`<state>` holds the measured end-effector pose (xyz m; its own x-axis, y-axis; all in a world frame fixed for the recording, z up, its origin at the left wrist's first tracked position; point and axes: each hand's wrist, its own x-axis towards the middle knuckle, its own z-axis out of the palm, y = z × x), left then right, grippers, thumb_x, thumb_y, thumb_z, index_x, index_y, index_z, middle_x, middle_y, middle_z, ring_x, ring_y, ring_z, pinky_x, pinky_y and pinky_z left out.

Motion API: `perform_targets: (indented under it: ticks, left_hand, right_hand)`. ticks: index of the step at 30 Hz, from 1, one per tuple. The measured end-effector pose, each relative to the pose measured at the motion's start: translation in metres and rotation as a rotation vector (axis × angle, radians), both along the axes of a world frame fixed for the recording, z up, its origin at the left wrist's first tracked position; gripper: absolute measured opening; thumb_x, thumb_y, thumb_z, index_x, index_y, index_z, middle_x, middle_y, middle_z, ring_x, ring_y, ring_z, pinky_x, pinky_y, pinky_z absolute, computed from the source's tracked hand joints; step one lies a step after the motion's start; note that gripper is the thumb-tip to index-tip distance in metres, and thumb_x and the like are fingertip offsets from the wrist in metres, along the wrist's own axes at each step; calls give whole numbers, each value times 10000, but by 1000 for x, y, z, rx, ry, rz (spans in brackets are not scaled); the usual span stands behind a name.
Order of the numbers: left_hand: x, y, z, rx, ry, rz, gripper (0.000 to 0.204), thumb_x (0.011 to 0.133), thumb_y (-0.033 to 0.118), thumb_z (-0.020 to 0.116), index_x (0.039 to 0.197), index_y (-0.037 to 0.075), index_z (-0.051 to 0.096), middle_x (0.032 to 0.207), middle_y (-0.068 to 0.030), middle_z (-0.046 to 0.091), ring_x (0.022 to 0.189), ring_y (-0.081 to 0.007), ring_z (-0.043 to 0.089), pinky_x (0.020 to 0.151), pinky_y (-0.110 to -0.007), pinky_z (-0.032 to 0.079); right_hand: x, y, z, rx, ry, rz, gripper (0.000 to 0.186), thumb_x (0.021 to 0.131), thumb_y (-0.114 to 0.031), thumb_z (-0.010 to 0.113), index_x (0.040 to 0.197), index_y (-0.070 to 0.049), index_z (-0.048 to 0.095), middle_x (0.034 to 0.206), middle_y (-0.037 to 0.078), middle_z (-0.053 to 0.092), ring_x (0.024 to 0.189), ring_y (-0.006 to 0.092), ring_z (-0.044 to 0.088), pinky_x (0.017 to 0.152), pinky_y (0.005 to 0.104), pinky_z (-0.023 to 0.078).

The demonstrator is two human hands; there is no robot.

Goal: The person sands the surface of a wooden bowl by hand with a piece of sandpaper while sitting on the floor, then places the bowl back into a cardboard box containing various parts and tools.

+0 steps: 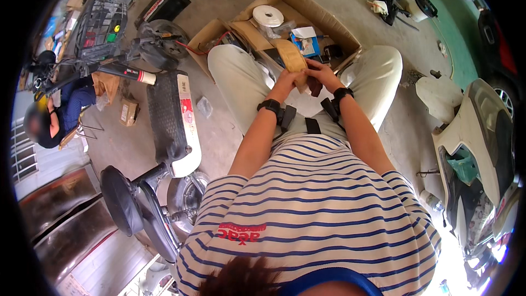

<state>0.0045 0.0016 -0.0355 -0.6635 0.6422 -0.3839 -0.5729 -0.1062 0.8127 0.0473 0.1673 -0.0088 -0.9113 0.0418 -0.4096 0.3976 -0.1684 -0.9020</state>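
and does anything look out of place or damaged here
Nothing obviously damaged; mainly untidy. A plastic bag lies loose on the floor beside the scooter deck, like dropped litter, and the carton is jumbled inside.

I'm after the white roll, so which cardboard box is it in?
The large open box, where the white roll shows; the smaller box on its left shows a red wire instead.
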Motion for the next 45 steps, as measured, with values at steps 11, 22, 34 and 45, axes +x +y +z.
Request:
perform_targets:
  ticks: [11, 22, 34, 45]
  left_hand:
    - [-8, -2, 10, 116, -167, 324, 295, 834, 97, 577, 1109, 30, 496, 1011, -65, 585, 924, -183, 572, 794, -310, 454]
    - [-5, 2, 14, 82, -112, 241, 309, 849, 105, 563, 1140, 39, 483, 1056, -47, 566, 952, -164, 552, 825, -300, 435]
    - [-3, 3, 20, 31, -76, 147, 330, 846, 107, 569, 1161, 60, 481, 1069, -31, 558, 970, -152, 538, 832, -295, 428]
    - [-6, -1, 18, 133, -136, 214, 363, 827, 101, 594, 1163, 49, 466, 1063, -39, 551, 969, -165, 532, 836, -303, 427]
  right_hand:
    - [-3, -3, -13, 59, -112, -9, 237, 803, -213, 622, 961, -36, 609, 808, 10, 598, 718, 88, 554, 647, 231, 446]
    - [-2, -1, -20, 374, 29, -79, 279, 764, -267, 608, 839, 2, 620, 751, 68, 602, 665, 125, 566, 624, 274, 452]
    - [6, -3, 1, 809, 226, -12, 297, 754, -296, 537, 869, -30, 600, 864, 165, 608, 808, 335, 580, 706, 402, 457]
    - [4, -1, 2, 699, 342, 13, 285, 762, -285, 543, 877, -26, 564, 833, 174, 592, 781, 341, 577, 687, 387, 452]
